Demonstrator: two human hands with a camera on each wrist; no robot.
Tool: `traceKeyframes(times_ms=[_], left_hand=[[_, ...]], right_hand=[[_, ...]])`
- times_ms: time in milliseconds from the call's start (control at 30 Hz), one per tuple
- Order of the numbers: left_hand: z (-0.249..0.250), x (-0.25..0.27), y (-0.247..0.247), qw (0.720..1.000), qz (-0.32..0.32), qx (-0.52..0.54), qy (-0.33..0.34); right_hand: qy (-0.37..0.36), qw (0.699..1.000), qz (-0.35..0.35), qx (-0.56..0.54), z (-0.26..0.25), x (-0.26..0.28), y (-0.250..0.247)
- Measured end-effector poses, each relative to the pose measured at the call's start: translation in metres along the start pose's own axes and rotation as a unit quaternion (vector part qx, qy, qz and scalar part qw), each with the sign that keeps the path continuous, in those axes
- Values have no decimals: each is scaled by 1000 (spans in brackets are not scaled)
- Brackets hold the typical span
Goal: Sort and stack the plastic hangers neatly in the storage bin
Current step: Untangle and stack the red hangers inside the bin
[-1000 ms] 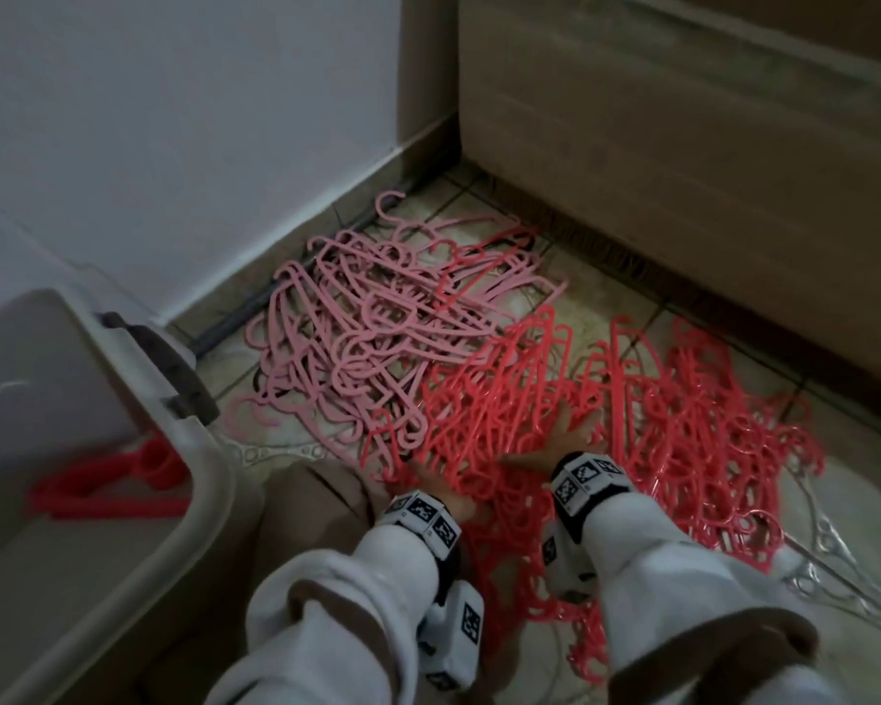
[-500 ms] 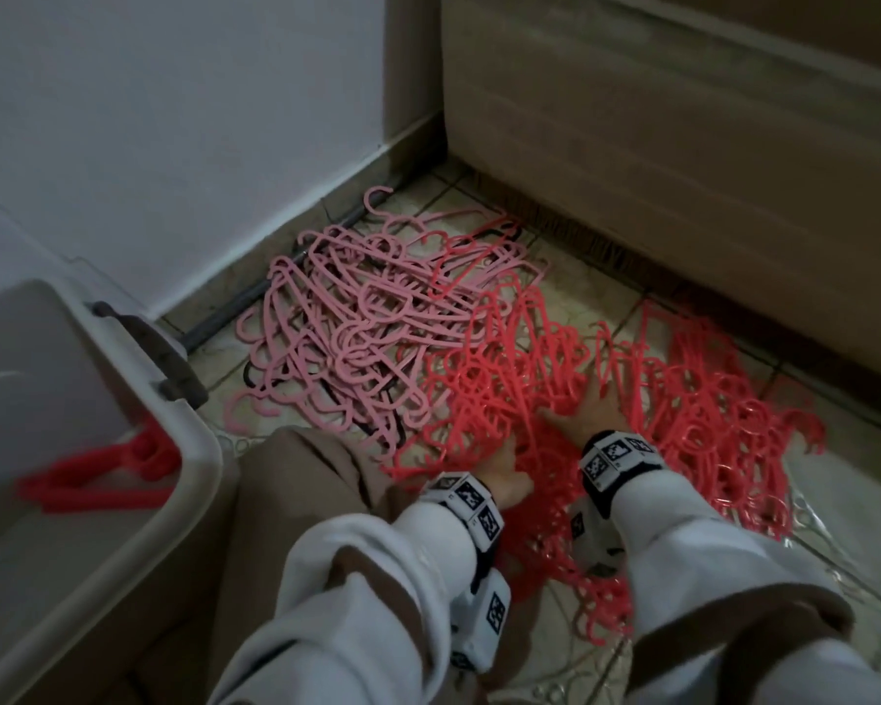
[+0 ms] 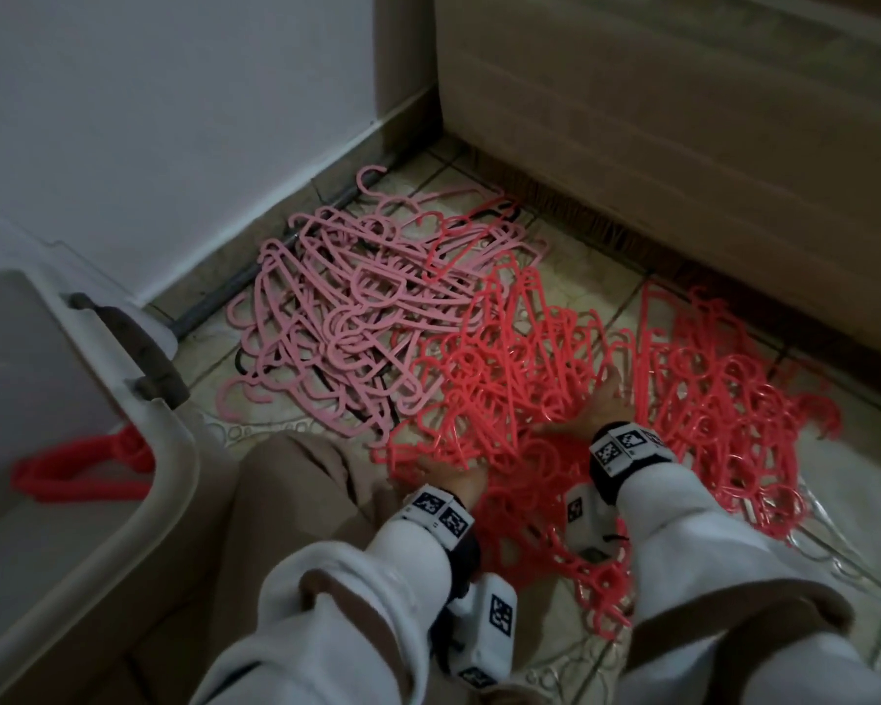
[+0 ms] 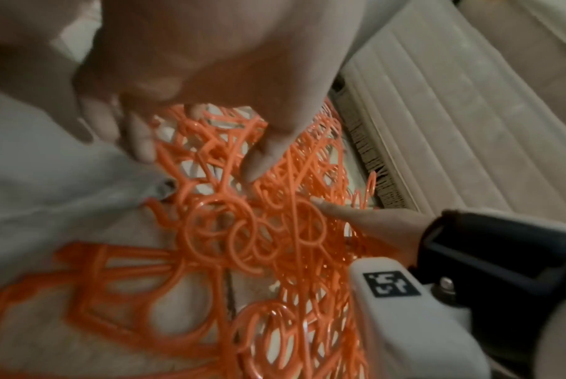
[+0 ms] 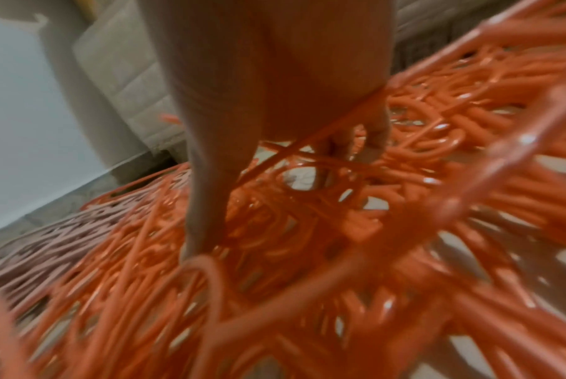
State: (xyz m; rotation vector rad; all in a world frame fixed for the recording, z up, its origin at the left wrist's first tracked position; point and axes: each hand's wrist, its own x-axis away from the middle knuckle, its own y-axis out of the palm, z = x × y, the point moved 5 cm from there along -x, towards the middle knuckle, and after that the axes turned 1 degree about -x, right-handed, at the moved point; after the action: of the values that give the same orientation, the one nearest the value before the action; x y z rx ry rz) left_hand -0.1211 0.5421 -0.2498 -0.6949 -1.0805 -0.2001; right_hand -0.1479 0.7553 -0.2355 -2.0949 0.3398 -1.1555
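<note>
A tangle of red hangers covers the tiled floor in front of me, with a pile of pink hangers to its left. My right hand is buried in the red pile; in the right wrist view its fingers curl round thin red hanger bars and the thumb points down. My left hand rests at the pile's near left edge, its loosely spread fingers and thumb touching red hangers. The grey storage bin at the left holds a few red hangers.
A white wall and skirting run behind the pink pile. A beige upholstered base borders the floor at the back right. My knee in beige trousers lies between the bin and the hangers. Bare tiles show at the right.
Both hands stay in the red pile. The right hand has pushed a little deeper and further forward; the left hand has drawn slightly back toward my knee.
</note>
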Motion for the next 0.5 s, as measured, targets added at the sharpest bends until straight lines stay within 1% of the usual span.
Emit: traceKeyframes(times_ms=[33, 100, 200, 233, 300, 333, 367, 400, 467, 500], left_hand=[[0, -5, 3, 1000, 8, 6, -5], [7, 9, -2, 1000, 21, 8, 0], [19, 23, -13, 999, -1, -3, 38], [19, 22, -12, 999, -15, 11, 40], [17, 16, -13, 999, -22, 37, 27], [16, 14, -14, 997, -29, 76, 16], [12, 9, -14, 992, -39, 122, 9], [11, 9, -12, 986, -65, 152, -10], [13, 12, -9, 974, -110, 196, -38], [13, 8, -5, 967, -139, 208, -42]], right_hand=[[1, 1000, -5, -6, 3, -5, -1], [-2, 999, -15, -31, 5, -12, -5], [-6, 997, -20, -71, 8, -24, -13], [-8, 997, -27, -74, 8, -26, -15], [-10, 997, -38, -70, 7, -26, -18], [-16, 997, -40, -66, 7, -31, -17], [-23, 996, -49, -68, 6, -30, -17], [-20, 995, -62, -70, 9, -33, -16], [-25, 991, -83, -103, 10, -37, -13], [-31, 990, -84, -106, 8, -34, -14]])
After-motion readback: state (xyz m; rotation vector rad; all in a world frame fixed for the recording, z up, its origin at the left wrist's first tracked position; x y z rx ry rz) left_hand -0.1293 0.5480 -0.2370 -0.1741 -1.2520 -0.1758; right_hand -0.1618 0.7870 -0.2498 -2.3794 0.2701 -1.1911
